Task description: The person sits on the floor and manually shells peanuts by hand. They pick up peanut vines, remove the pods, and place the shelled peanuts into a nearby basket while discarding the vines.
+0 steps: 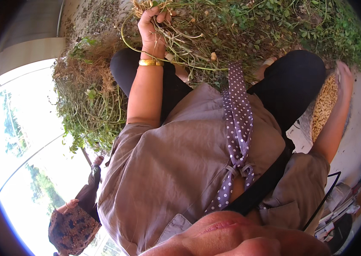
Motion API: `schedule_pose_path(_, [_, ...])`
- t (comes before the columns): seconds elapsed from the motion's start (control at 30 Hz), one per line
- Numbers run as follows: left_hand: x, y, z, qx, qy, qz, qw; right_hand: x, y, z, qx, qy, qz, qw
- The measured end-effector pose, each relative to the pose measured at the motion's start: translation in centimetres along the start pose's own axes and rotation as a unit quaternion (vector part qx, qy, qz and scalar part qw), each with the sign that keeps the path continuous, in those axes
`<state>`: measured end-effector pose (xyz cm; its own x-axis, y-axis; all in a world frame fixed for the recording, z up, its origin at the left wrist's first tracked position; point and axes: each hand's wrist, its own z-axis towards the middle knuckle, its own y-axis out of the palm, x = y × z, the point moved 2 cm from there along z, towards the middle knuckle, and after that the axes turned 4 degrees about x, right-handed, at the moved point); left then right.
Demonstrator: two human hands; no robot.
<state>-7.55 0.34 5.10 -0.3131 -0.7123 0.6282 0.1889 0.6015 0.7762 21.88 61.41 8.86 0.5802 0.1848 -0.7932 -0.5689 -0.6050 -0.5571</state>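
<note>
My left hand (pixel 154 27), with a gold bracelet (pixel 151 62) at the wrist, grips a bundle of peanut plant stems (pixel 180 43) near the top of the view. Thin stems trail from it toward my lap, and a peanut pod (pixel 213 56) shows among them. Off to the right, my right hand (pixel 343 76) is over the rim of a basket (pixel 308 121) of shelled-looking or in-shell peanuts (pixel 324 105); which they are is too small to tell. Motion blurs this hand, and whether its fingers hold anything is unclear.
Leafy peanut plants (pixel 263 25) cover the ground ahead. A heap of pulled plants with roots (pixel 87 96) rises beside my left knee (pixel 126 70). Another person (pixel 74 220) is at the lower left. Assorted items (pixel 340 204) lie at the lower right.
</note>
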Motion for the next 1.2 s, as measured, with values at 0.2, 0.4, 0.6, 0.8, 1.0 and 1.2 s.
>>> schedule_pose_path(0.2, [-0.8, 1.7, 0.1, -0.042, 0.016, 0.030, 0.999, 7.5, -7.3, 3.2, 0.171, -0.129, -0.463, 0.860])
schedule_pose_path(0.4, [-0.1, 1.6, -0.3, -0.033, 0.032, 0.067, 0.997, -14.0, 18.5, -15.6, -0.229, -0.352, -0.055, 0.906])
schedule_pose_path(0.6, [0.1, 1.2, -0.3, -0.009, 0.011, 0.043, 0.999, -15.9, 31.7, -24.1, -0.418, -0.585, -0.072, 0.692])
schedule_pose_path(0.8, [1.8, -0.2, -0.9, 0.048, 0.044, 0.057, 0.996, -15.4, 31.3, -22.5, -0.275, -0.613, -0.114, 0.732])
schedule_pose_path(1.0, [1.0, -0.6, 0.4, 0.074, 0.064, 0.044, 0.994, -16.0, 29.8, -19.9, -0.292, -0.379, -0.190, 0.857])
schedule_pose_path(1.2, [0.3, -1.5, 1.5, 0.027, 0.037, 0.048, 0.998, -14.0, 29.8, -15.6, -0.355, -0.251, -0.071, 0.898])
